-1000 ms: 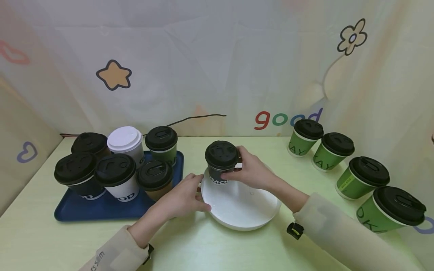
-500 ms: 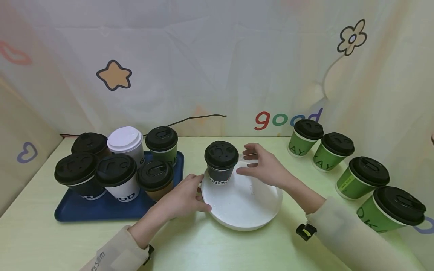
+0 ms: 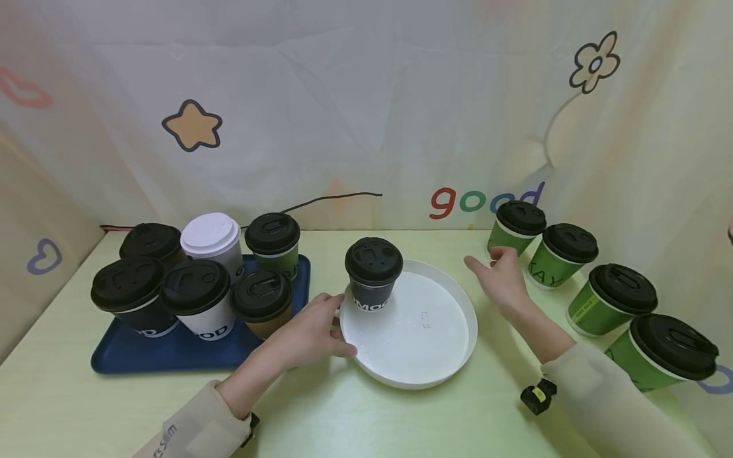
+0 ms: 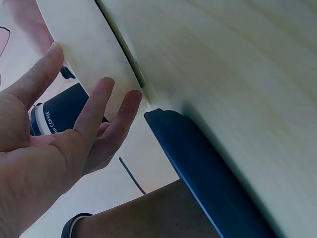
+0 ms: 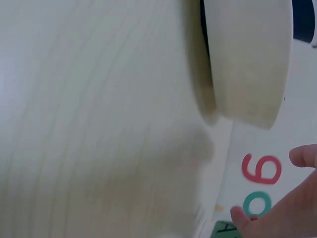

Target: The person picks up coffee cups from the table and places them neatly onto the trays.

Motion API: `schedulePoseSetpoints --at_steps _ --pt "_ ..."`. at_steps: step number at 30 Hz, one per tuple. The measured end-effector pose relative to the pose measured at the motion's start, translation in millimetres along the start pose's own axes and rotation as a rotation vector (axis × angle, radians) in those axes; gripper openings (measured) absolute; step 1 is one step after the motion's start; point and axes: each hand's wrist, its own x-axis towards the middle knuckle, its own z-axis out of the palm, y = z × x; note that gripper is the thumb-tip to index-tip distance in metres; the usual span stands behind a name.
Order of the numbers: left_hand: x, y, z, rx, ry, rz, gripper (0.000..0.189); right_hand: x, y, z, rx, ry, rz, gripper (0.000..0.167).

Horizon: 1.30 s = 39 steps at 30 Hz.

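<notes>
A round white tray (image 3: 424,350) lies on the table, and a black paper cup (image 3: 373,292) with a black lid stands upright at its far left. My left hand (image 3: 312,332) rests its fingertips and thumb against the tray's left side; the left wrist view shows the fingers (image 4: 94,106) fairly straight along the tray's outer wall (image 4: 99,49). My right hand (image 3: 505,280) is in the air right of the tray, holding nothing, its thumb apart from the fingers. Nearest to it is the farthest green cup (image 3: 512,238), partly hidden behind the fingers.
More green cups with black lids, a second (image 3: 552,264), a third (image 3: 595,312) and a fourth (image 3: 647,362), line the right side. On the left, a blue tray (image 3: 172,362) holds several lidded cups, one with a white lid (image 3: 210,235). A printed curtain (image 3: 343,114) hangs behind.
My right hand has let go of the black cup and moved right, off the white tray, towards the green cups. The black cup stays standing on the tray; my left hand has not moved.
</notes>
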Motion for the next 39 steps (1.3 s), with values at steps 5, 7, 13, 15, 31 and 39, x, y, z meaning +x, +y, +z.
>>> schedulePoseSetpoints --at_steps 5,7,13,15,31,39 --pt "-1.3 -0.5 -0.2 -0.002 0.003 0.002 0.083 15.1 15 -7 0.098 0.065 0.083 0.096" --pt "-1.7 -0.8 -0.1 -0.009 0.001 -0.001 0.085 19.9 20 -10 0.120 0.080 0.097 0.101" --pt "-0.2 -1.4 0.9 -0.021 -0.001 0.006 0.086 32.4 30 -17 0.126 0.118 0.137 0.106" --pt "0.7 -1.2 1.3 -0.022 -0.003 0.013 0.086 36.2 32 -19 0.134 0.124 0.149 0.106" --pt "-0.1 -1.0 0.0 -0.029 -0.011 -0.006 0.087 60.1 31 -23 0.080 0.184 0.178 0.107" --pt "-0.8 -0.6 -0.9 -0.013 -0.010 -0.016 0.087 66.6 30 -17 0.037 0.249 0.159 0.101"
